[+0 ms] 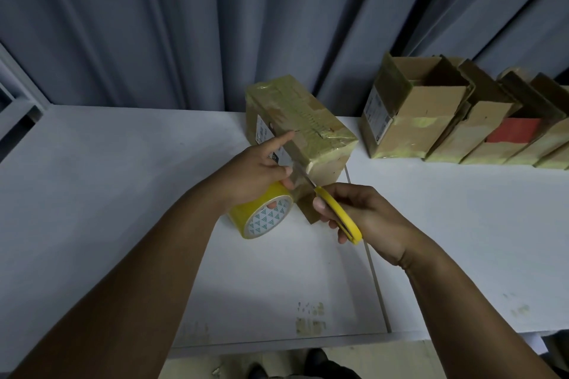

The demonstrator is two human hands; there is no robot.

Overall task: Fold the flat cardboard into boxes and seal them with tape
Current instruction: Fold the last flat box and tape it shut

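Note:
A closed cardboard box (303, 123), wrapped in yellowish clear tape, lies on the white table (123, 194) near the curtain. My left hand (258, 172) grips a yellow tape roll (261, 214) just in front of the box, its index finger pointing at the box's side. A clear strip of tape runs from the roll up to the box. My right hand (354, 209) holds yellow-handled scissors (337, 212), whose blades reach the tape strip between roll and box.
A row of several open cardboard boxes (431, 120) stands along the back right of the table, one with a red patch. A grey curtain (215, 24) hangs behind. A seam (369, 255) divides two tabletops. Tape residue marks the near edge.

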